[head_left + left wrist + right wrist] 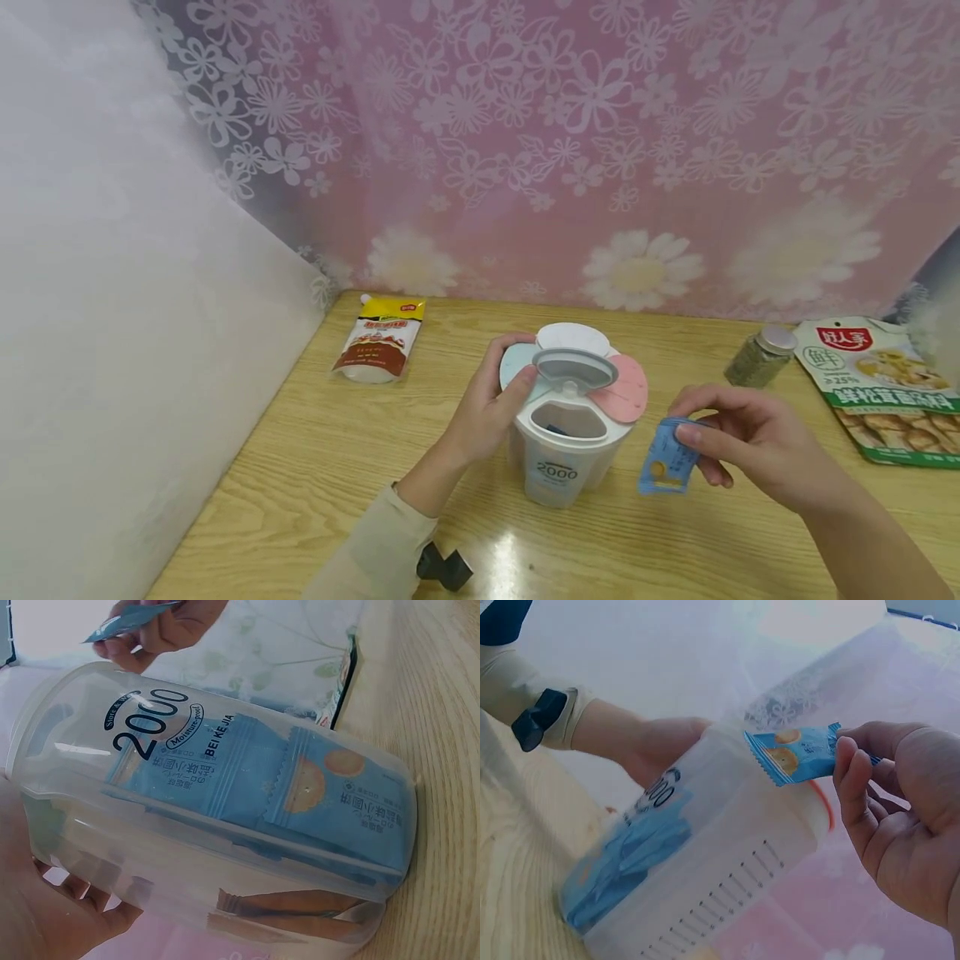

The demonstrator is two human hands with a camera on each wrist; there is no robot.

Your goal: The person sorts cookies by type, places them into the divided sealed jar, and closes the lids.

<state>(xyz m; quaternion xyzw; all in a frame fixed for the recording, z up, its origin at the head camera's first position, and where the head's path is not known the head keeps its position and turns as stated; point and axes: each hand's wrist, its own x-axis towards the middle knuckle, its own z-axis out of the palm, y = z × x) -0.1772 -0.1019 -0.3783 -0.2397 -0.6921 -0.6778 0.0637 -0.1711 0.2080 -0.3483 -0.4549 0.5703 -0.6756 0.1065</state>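
A clear storage canister (557, 467) with coloured lids stands on the wooden table in the head view. Its front grey lid (576, 369) is flipped up, baring one opening; the blue lid (517, 372) and pink lid (626, 390) are down. My left hand (491, 400) grips the canister's left side, thumb on top. Several blue biscuit packets (337, 799) lie inside the front compartment, and brown-orange packets (292, 911) show in another. To the right of the canister, my right hand (757, 446) pinches a blue biscuit packet (669, 457) between thumb and fingers, apart from the opening.
A yellow, white and brown pouch (381, 340) lies at the back left. At the back right are a glass jar (761, 357) with a metal lid and a large green-and-white food bag (885, 387). A floral curtain (495, 150) hangs behind the table.
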